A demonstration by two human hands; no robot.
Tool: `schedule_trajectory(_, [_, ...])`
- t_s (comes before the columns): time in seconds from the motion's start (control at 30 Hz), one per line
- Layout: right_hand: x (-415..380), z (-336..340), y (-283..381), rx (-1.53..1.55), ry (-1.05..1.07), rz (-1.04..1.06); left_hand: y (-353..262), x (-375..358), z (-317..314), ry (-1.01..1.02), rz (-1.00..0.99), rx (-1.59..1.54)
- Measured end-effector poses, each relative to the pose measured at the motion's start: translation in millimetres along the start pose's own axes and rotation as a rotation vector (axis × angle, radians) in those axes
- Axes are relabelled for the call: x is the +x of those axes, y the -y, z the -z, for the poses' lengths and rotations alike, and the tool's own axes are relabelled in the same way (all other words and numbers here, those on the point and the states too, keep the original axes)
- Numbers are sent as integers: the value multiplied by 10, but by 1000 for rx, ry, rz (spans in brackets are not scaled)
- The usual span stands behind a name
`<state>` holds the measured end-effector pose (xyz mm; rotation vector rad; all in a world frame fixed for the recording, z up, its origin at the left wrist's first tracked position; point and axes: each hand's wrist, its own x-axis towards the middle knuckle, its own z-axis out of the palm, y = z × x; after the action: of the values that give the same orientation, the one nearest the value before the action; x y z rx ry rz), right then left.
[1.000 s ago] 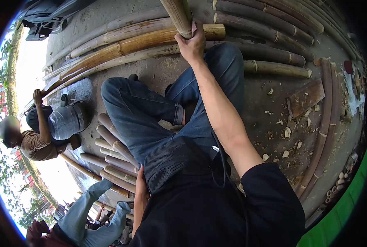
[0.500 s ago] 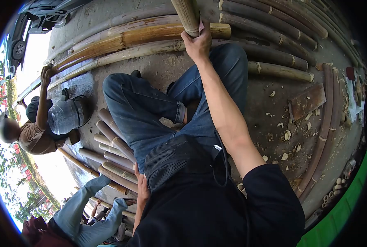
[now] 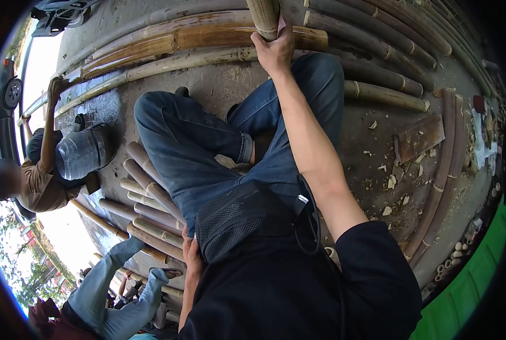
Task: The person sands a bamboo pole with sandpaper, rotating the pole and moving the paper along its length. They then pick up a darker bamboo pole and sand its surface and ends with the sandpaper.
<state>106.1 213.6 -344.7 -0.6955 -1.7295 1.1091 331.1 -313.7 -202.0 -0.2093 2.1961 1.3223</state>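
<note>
My right hand [image 3: 274,55] is closed around the lower end of an upright bamboo pole [image 3: 262,16], which runs out of view at the top. A small pinkish piece [image 3: 282,24] shows between that hand and the pole. Behind the pole lies a glossy yellow-brown bamboo pole [image 3: 207,41] on the ground. My left hand [image 3: 191,250] is low beside my hip, partly hidden by the black mesh pouch [image 3: 230,221]; its visible fingers lie along my thigh, close to a stack of cut bamboo pieces [image 3: 159,235].
A person [image 3: 34,181] at the left grips the far end of the long bamboo, beside a clear plastic water jug [image 3: 83,154]. Another person's jeans [image 3: 114,277] show lower left. More bamboo poles [image 3: 372,42] lie upper right. Wood chips [image 3: 392,181] and a flat board [image 3: 420,137] are at the right.
The view has shifted slightly, and the person at the left appears lower in it. My right hand keeps its hold on the bamboo pole; my left hand stays by my hip.
</note>
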Motion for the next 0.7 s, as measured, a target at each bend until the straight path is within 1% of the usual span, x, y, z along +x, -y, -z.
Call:
schedule_trajectory(0.03, [-6, -16, 20, 17, -43, 12, -157, -48, -10, 15, 176, -204])
schedule_trajectory(0.07, [-4, -22, 43, 19, -40, 14, -241, -55, -15, 30, 345, -410])
schedule_trajectory(0.1, [0, -11, 52, -7, -48, 19, -261, -43, 2, 76, 337, -504])
schedule_trajectory(0.17, [-6, -1, 67, -37, -54, 23, -281, 22, -27, 61, 378, -532])
schedule_trajectory(0.23, [-4, 22, 102, 34, -57, 16, -265, 32, -6, 51, 425, -554])
schedule_trajectory(0.3, [6, 35, 121, 25, -69, 25, -148, -22, 95, 45, 300, -97])
schedule_trajectory(0.37, [23, 45, 117, 17, -78, 34, -124, -91, 138, 50, 311, -105])
schedule_trajectory(0.43, [27, 45, 109, 26, -75, 12, -259, -157, 114, 47, 325, -115])
schedule_trajectory(0.5, [24, 50, 92, 21, -64, 7, -418, -240, 105, -178, 556, -417])
schedule_trajectory(0.53, [27, 55, 79, 14, -56, 6, -443, -255, 112, -183, 557, -418])
schedule_trajectory(0.6, [33, 35, 21, -1, -54, -7, -480, -277, 164, -231, 579, -613])
schedule_trajectory(0.63, [4, 14, -12, -21, -53, -18, -478, -257, 173, -215, 644, -663])
schedule_trajectory(0.67, [-10, -16, -43, -15, -54, -19, -442, -200, 161, -219, 640, -662])
schedule_trajectory(0.7, [-14, -21, -44, -17, -46, -29, -378, -134, 146, -169, 645, -612])
